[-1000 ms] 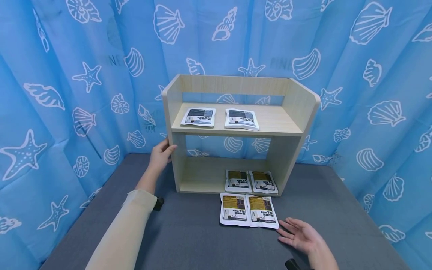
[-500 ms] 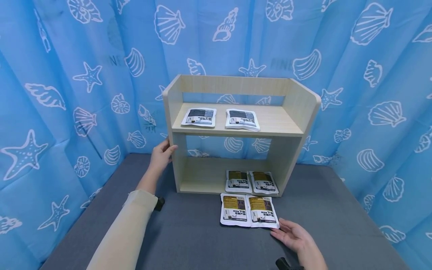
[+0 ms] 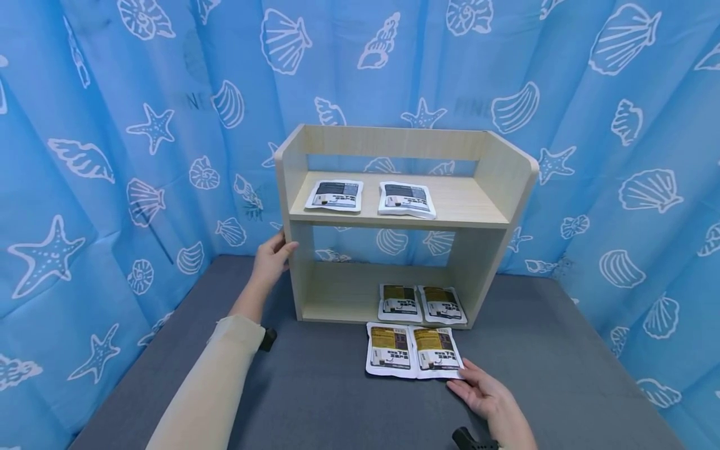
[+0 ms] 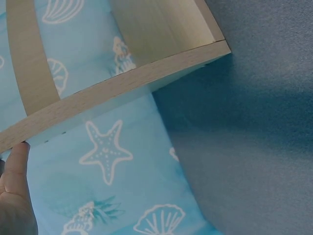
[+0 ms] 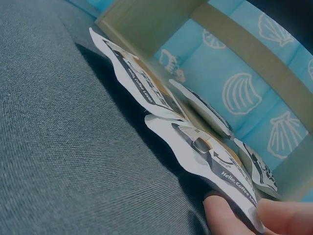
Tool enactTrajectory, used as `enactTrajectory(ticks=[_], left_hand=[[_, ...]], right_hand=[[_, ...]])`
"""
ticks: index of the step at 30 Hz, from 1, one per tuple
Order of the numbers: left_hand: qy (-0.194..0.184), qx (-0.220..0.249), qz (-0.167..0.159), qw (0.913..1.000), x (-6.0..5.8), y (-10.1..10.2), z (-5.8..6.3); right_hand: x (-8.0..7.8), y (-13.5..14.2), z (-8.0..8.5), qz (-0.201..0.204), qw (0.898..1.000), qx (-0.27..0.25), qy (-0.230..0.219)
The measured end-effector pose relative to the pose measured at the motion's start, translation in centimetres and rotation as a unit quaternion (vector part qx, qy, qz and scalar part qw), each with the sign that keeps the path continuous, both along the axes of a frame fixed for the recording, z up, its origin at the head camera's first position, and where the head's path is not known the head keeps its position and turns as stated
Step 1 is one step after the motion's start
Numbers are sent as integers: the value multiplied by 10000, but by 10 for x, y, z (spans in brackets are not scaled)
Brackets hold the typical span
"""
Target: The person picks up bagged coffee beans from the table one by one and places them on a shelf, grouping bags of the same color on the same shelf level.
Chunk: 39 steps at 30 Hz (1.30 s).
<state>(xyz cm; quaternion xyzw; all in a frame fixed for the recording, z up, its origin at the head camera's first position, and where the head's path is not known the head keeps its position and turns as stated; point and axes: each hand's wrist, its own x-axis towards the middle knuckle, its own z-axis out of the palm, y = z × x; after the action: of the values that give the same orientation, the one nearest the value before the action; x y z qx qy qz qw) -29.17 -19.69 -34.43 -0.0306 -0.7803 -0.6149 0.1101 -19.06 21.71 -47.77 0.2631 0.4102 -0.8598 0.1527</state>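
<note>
My right hand (image 3: pixel 484 400) pinches the near right corner of a white coffee pouch (image 3: pixel 436 350) in the head view. The right wrist view shows the thumb under that corner of the pouch (image 5: pixel 210 156) and a finger over it. Another pouch (image 3: pixel 389 350) lies beside it on the table, with a gold-and-white label. My left hand (image 3: pixel 270 259) rests against the outer left side of a wooden two-tier shelf (image 3: pixel 388 222). In the left wrist view, a straight digit (image 4: pixel 17 171) touches the side panel (image 4: pixel 112 90); the rest of this hand is mostly cut off.
Two dark-labelled pouches, the left one (image 3: pixel 335 195) and the right one (image 3: pixel 407 199), lie on the upper tier. Two gold-labelled pouches (image 3: pixel 399 302) lie at the lower tier's right. A grey cloth (image 3: pixel 337 400) covers the table. A blue shell-patterned curtain (image 3: pixel 169 156) hangs behind.
My right hand has moved left to the pouch's near right corner and taken hold of it, from spread fingers beside it. The left hand keeps its place on the shelf.
</note>
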Motion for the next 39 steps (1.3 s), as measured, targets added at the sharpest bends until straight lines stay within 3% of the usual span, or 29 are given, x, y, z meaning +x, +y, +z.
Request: enactTrajectory(ticks=[9, 14, 39], left_hand=[[-27, 16, 70, 10000, 0, 1, -1], [-57, 28, 62, 10000, -1, 2, 0], [-22, 34, 67, 10000, 0, 1, -1]], right_hand=[[2, 4, -1, 41, 9998, 31, 197], [5, 7, 4, -10, 9998, 163, 76], [15, -1, 34, -1, 9990, 286, 330]])
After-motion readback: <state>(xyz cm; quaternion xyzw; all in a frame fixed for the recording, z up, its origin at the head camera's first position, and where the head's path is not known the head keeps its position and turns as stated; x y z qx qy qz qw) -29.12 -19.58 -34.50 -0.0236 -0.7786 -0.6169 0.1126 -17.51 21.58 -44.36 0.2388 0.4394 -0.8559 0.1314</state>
